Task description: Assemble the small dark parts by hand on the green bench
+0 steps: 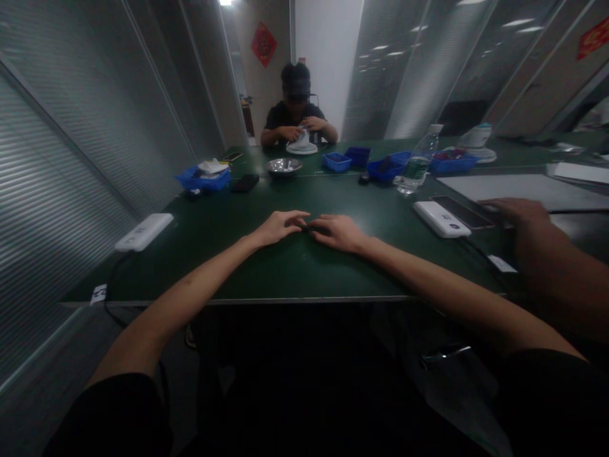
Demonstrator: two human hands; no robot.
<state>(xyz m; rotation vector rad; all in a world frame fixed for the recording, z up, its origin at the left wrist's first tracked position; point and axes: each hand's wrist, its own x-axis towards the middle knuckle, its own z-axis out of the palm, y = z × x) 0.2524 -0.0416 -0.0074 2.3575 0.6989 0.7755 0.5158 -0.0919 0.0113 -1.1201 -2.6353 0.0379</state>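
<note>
My left hand (pixel 278 227) and my right hand (pixel 339 232) meet over the green table (pixel 266 273), fingertips almost together. Between them is a small dark piece (pixel 305 227), too small and blurred to name. The left thumb and fingers close toward it from one side, with the index finger stretched above. From the other side, the right hand lies low, palm down, its fingers bent around the piece's other end. The fingertips partly cover it.
A metal bowl (pixel 284 167), a black case (pixel 246 183) and blue trays (pixel 203 180) stand farther back. White power banks (pixel 145 232) flank me, with a water bottle (pixel 419 162) to the right. Another person's hand (pixel 521 209) rests at right; someone sits opposite, holding a white fan (pixel 301 147).
</note>
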